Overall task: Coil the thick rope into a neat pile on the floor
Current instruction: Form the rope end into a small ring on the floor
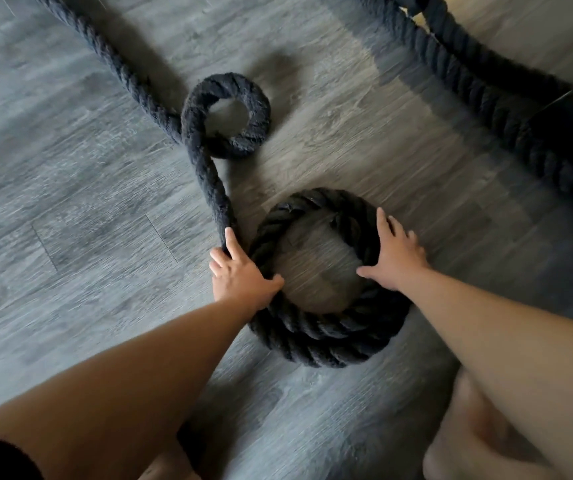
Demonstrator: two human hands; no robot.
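- Here the thick black rope [209, 181] lies partly wound into a coil [323, 337] of stacked turns on the grey plank floor [70, 202].
- The left hand [240, 275] grips the rope at the coil's left edge, thumb inside the ring and index finger stretched along the incoming strand.
- The right hand [396, 258] rests flat on the coil's right side, fingers spread, gripping nothing.
- Beyond the coil, the loose rope makes a small loop [254, 98].
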